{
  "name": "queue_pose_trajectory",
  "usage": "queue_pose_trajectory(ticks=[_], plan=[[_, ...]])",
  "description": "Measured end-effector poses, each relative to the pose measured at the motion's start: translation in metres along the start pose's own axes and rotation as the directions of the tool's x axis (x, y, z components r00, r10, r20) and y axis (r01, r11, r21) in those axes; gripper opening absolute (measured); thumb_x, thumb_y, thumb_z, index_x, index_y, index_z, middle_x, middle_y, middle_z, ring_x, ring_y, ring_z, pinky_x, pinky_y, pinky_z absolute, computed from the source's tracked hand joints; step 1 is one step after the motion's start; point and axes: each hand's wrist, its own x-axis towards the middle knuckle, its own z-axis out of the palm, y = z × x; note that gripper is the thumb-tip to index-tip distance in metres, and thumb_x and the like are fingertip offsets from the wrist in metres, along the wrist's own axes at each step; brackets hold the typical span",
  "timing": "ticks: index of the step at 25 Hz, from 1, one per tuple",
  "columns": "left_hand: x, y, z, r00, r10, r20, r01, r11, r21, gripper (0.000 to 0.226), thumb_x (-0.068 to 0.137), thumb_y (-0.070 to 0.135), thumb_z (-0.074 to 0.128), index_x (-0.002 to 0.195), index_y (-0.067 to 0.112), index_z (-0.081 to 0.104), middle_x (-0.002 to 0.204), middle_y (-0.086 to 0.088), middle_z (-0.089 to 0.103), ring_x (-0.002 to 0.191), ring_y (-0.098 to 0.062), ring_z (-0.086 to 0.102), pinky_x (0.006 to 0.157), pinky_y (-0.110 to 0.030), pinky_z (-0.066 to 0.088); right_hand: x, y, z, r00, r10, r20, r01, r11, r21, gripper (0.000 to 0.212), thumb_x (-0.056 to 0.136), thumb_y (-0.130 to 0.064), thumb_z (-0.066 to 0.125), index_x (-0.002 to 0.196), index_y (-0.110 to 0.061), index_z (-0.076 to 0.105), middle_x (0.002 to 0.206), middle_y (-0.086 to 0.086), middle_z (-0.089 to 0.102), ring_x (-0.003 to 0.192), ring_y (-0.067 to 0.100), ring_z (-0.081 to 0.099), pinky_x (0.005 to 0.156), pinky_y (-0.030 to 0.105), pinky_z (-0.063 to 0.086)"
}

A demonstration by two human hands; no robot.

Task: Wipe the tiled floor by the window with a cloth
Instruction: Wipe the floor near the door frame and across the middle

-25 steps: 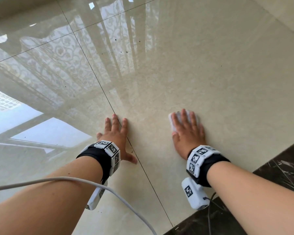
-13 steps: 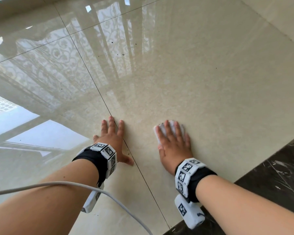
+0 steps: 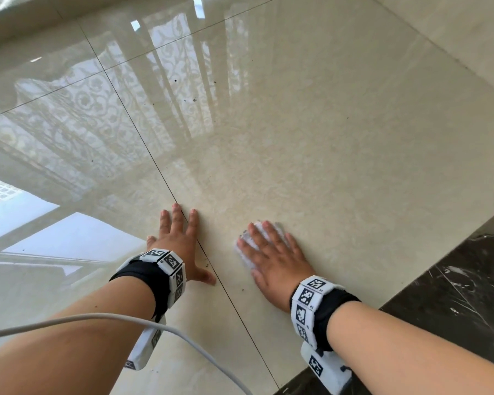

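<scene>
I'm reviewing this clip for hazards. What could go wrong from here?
1. The left hand braces flat on the glossy tiled floor; it might slide under weight.
2. The white cable lies across the left forearm and could snag.
3. The small cloth sits mostly under the right hand, ungripped, so it may bunch or slip out.

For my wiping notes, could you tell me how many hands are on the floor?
2. The left hand lies flat across a tile joint; the right hand presses a white cloth onto the floor beside it.
</scene>
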Motion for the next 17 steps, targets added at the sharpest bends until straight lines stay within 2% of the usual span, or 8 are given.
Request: queue_pose_trajectory(ticks=[3,7,9,14,17], plan=[[-0.003,-0.003,0.003,1.000,-0.008,0.004,0.008,1.000,-0.014,0.160,0.044,0.078,0.079,0.148,0.025,-0.031,0.154,-0.008,-0.039,0.145,-0.033,-0.027,0.116,-0.059,0.018,0.002,0.033,-0.008,0.976,0.210,-0.064,-0.206,0.976,0.072,0.068,0.098,-0.039,0.028,0.148,-0.047,-0.016,0.143,-0.018,-0.043,0.142,0.014,-0.032,0.116,0.042,-0.012],[-0.007,-0.006,0.007,1.000,-0.021,0.016,0.022,1.000,-0.012,0.160,0.044,0.078,0.079,0.148,0.025,-0.030,0.154,-0.007,-0.039,0.145,-0.032,-0.028,0.116,-0.060,0.018,0.004,0.082,-0.013,0.893,0.445,-0.062,-0.432,0.888,0.158,0.068,0.099,-0.039,0.032,0.150,-0.045,-0.012,0.157,-0.014,-0.028,0.145,0.016,-0.025,0.118,0.044,-0.004],[-0.008,-0.007,0.008,0.999,-0.031,0.024,0.031,0.999,-0.004,0.159,0.045,0.077,0.079,0.148,0.024,-0.030,0.154,-0.008,-0.039,0.145,-0.032,-0.027,0.116,-0.059,0.018,0.004,0.093,-0.010,0.854,0.517,-0.050,-0.502,0.846,0.181,0.066,0.099,-0.039,0.030,0.151,-0.043,-0.011,0.158,-0.012,-0.025,0.146,0.017,-0.024,0.119,0.044,-0.002],[-0.008,0.007,0.002,0.996,-0.071,0.051,0.073,0.997,-0.029,0.157,0.049,0.071,0.083,0.150,0.018,-0.026,0.154,-0.014,-0.036,0.145,-0.037,-0.026,0.116,-0.061,0.017,0.009,0.076,-0.004,0.820,0.569,-0.051,-0.548,0.809,0.213,0.065,0.100,-0.038,0.026,0.149,-0.045,-0.017,0.157,-0.013,-0.029,0.144,0.018,-0.028,0.118,0.048,-0.003],[-0.010,0.014,0.002,0.998,-0.061,0.016,0.063,0.992,-0.112,0.152,0.053,0.075,0.078,0.151,0.020,-0.025,0.154,-0.011,-0.037,0.145,-0.033,-0.027,0.117,-0.060,0.014,0.007,0.047,0.000,0.905,0.419,-0.069,-0.402,0.897,0.185,0.066,0.099,-0.038,0.028,0.149,-0.046,-0.015,0.152,-0.015,-0.037,0.143,0.018,-0.031,0.116,0.048,-0.008]])
